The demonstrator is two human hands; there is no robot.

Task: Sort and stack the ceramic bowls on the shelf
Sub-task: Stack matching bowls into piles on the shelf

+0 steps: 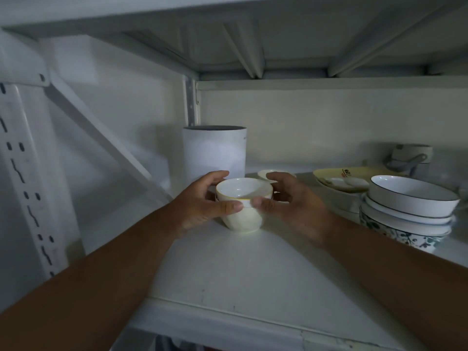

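A short stack of small white bowls [243,214] with a thin yellow rim stands on the white shelf [228,269] at mid-depth. My left hand [202,201] grips the stack from the left, thumb across its front and fingers behind. My right hand [291,201] holds it from the right, thumb at the front next to my left thumb. At the right stands a stack of wide bowls [410,206], white ones with dark rims on top of a blue floral bowl [405,236].
A tall white cylinder [215,153] stands just behind the small bowls. A small white dish [266,174] lies behind my right hand. A yellowish plate [336,181] with spoons and a grey-handled cup [410,155] sit at the back right. Slotted metal uprights frame the left side.
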